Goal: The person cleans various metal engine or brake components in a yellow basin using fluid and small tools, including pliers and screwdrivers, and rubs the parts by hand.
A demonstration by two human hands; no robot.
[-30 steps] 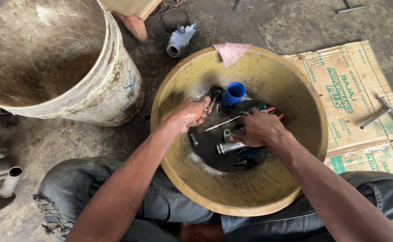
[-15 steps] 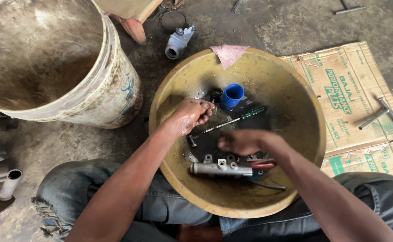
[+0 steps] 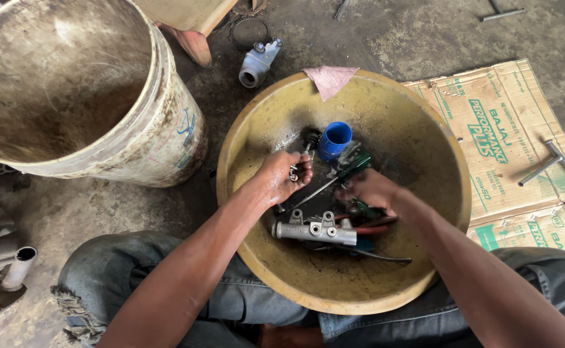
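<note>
My left hand [image 3: 276, 180] is down in the yellow basin [image 3: 418, 129], its fingers curled together and pinching a small metal part [image 3: 293, 173] at the fingertips; the part is too small for me to tell more of its shape. Just past those fingertips sits a dark round fitting [image 3: 309, 136], and beside that, further from me, a blue plastic cup [image 3: 334, 140] stands with its mouth up. My right hand [image 3: 367, 188] is low in the basin too, somewhat blurred, its fingers bent around the green handle of a screwdriver [image 3: 352, 165]; I cannot tell how firmly they grip it. The screwdriver's thin shaft slants from my right fingers toward my left palm. Below both sets of fingers, nearer my knees, a grey metal cylinder body [image 3: 315, 231] with small lugs on top lies on its side in the dark oily liquid, and red-handled pliers [image 3: 367, 225] lie just under my right fingers, touching the cylinder's end. A pink rag [image 3: 329, 78] hangs over the basin's far rim. Well to the left of my left hand stands a dirty white bucket [image 3: 166, 122], and well to the right of my right hand flattened cardboard [image 3: 508, 135] lies on the floor with a T-shaped wrench [image 3: 548, 163] on it.
</note>
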